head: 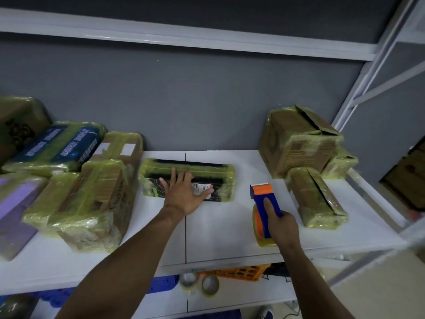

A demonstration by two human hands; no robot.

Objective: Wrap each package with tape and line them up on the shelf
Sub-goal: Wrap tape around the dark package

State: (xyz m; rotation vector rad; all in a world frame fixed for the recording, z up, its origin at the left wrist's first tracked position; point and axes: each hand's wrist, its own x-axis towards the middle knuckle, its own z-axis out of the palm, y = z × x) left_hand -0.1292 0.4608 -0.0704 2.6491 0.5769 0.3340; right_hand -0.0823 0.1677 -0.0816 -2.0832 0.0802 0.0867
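A flat black package [207, 168] wrapped in yellowish tape lies in the middle of the white shelf [220, 229]. My left hand [184, 192] rests flat on its front with the fingers spread. To the right, my right hand [281, 224] grips a blue and orange tape dispenser [264, 203] with a yellow tape roll, standing on the shelf, index finger along its top. Several taped packages [92, 199] sit in a group on the left. A long taped package [318, 196] and a bigger carton [296, 139] sit at the right.
A grey wall backs the shelf, with another shelf board [184, 35] above. White uprights [368, 88] stand at the right. On the lower shelf lie two tape rolls [210, 285], an orange crate [243, 271] and a blue crate [163, 284].
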